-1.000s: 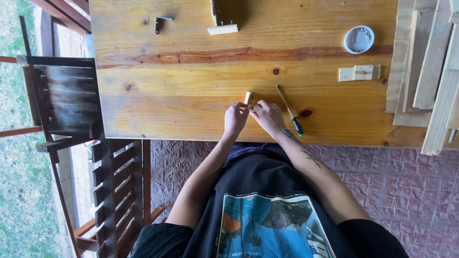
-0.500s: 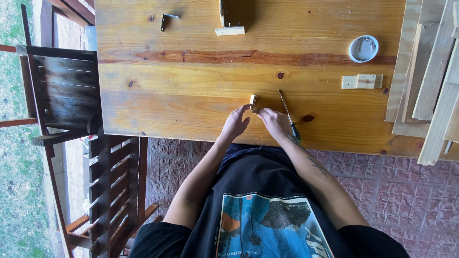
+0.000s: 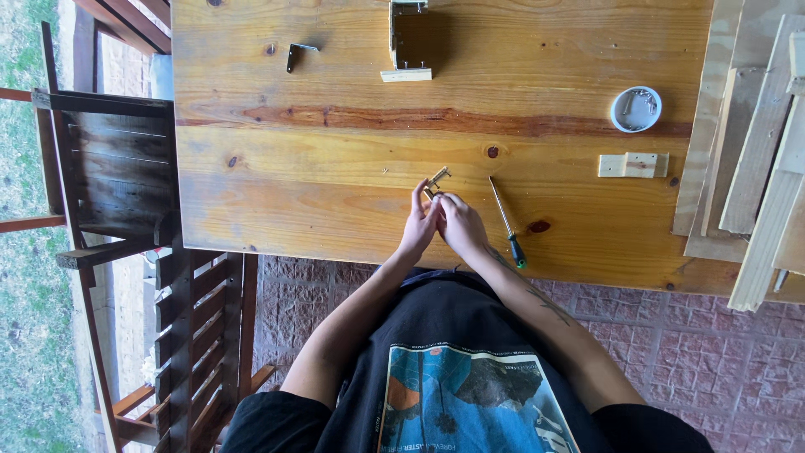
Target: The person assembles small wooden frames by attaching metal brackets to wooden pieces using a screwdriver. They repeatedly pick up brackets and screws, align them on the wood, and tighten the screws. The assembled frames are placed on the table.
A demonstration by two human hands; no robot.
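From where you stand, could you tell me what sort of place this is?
Probably an outdoor porch or patio used for small woodwork. A wooden table stands on brick paving, with grass beyond a dark wooden chair. Loose wooden slats, a screwdriver and a small dish of screws lie about.

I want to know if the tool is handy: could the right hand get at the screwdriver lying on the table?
Probably yes. The screwdriver lies just beside the right hand, with bare table between; but both hands are busy holding a small wooden piece.
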